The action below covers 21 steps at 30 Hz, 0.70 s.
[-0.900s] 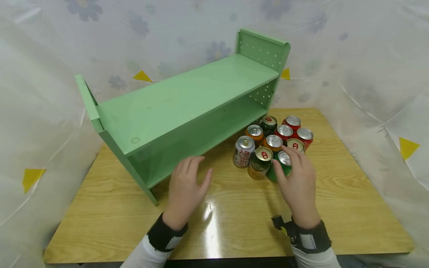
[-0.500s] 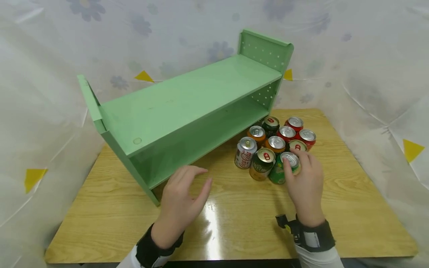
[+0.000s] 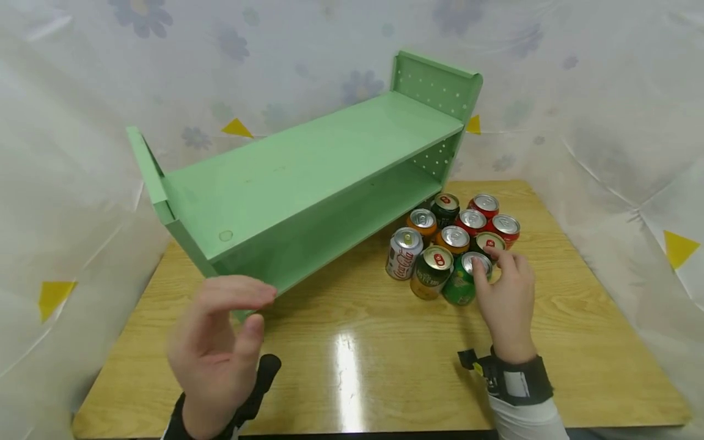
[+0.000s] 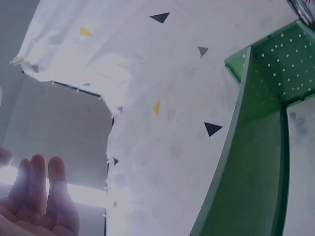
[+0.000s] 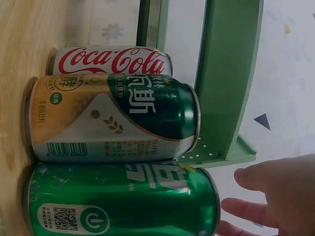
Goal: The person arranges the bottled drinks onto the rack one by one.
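Note:
A group of drink cans stands upright on the table to the right of the green shelf. My right hand (image 3: 508, 299) hovers at the top of the green can (image 3: 458, 286), its thumb over the lid and its fingers towards the gold-topped can (image 3: 489, 242) behind. In the right wrist view the thumb is apart from the green can (image 5: 123, 201); whether a fingertip touches any lid I cannot tell. Beside it stand a green-and-gold can (image 3: 426, 280) and a white Coca-Cola can (image 3: 400, 261). My left hand (image 3: 217, 354), loosely curved, holds nothing before the shelf's near left corner.
The two-level green shelf (image 3: 319, 159) stands slantwise across the table (image 3: 385, 360). More cans, two with orange sides (image 3: 423, 225) and several red ones (image 3: 505, 228), stand behind the front row. A patterned sheet (image 3: 297, 73) hangs behind.
My left hand has moved left and towards me, away from the middle of the table. My right hand has shifted slightly right, its thumb staying near the green can's top. The cans stay put.

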Each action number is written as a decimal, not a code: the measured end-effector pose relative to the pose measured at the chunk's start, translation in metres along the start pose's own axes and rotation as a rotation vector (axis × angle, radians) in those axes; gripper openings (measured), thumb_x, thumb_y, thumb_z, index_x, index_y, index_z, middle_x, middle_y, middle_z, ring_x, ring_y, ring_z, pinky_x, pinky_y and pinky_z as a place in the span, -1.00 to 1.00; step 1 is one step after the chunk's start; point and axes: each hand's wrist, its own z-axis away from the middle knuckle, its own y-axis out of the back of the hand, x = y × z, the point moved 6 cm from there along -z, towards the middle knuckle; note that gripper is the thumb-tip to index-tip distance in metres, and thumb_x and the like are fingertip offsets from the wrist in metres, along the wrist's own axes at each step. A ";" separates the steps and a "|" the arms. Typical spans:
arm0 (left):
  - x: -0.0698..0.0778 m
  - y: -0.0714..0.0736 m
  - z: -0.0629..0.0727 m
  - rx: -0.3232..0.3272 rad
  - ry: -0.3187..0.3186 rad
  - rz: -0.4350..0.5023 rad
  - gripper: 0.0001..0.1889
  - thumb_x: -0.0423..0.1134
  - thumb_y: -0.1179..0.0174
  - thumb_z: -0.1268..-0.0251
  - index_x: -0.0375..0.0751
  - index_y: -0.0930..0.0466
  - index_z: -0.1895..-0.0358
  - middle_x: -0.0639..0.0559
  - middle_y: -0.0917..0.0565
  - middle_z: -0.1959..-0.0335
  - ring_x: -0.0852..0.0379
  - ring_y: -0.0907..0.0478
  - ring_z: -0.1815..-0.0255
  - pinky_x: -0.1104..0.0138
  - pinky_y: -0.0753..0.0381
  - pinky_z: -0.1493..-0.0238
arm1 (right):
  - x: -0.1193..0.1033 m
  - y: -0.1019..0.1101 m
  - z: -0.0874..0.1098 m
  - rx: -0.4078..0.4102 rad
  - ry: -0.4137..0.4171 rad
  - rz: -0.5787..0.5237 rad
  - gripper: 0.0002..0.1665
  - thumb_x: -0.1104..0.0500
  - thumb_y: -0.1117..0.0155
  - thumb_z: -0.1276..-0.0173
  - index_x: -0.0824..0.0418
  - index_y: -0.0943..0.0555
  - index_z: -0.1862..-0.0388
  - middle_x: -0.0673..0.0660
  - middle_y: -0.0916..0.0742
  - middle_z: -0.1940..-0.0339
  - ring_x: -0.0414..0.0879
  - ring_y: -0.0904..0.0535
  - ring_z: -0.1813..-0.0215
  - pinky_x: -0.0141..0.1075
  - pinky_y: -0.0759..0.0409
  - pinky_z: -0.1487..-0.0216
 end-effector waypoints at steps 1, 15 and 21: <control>0.000 0.006 -0.002 0.060 -0.018 0.021 -0.79 -0.51 -0.29 -0.19 -0.70 -0.53 0.38 -0.34 -0.70 0.37 -0.11 -0.70 0.24 0.23 -0.67 0.04 | 0.001 -0.001 0.000 -0.005 -0.008 0.000 -0.62 0.22 -0.36 -0.39 0.42 -0.65 -0.10 0.41 -0.57 0.17 0.26 -0.45 0.11 -0.01 -0.27 0.08; 0.007 0.055 -0.028 0.674 -0.099 -0.226 -0.68 -0.47 -0.41 0.22 -0.58 -0.42 0.47 -0.25 -0.51 0.48 -0.11 -0.62 0.47 0.25 -0.63 0.29 | 0.014 -0.018 0.002 -0.162 -0.153 0.047 -0.35 0.02 -0.34 -0.44 0.42 -0.48 -0.32 0.47 -0.48 -0.11 0.37 -0.39 -0.14 0.17 -0.36 -0.03; 0.000 0.053 -0.040 0.697 0.010 -0.286 -0.74 -0.54 -0.23 0.14 -0.57 -0.42 0.31 -0.26 -0.51 0.29 -0.17 -0.58 0.18 0.24 -0.60 0.14 | 0.017 -0.022 0.005 -0.185 -0.172 0.071 -0.21 -0.08 -0.38 -0.39 0.48 -0.40 -0.30 0.48 -0.45 -0.11 0.35 -0.39 -0.12 0.20 -0.42 -0.06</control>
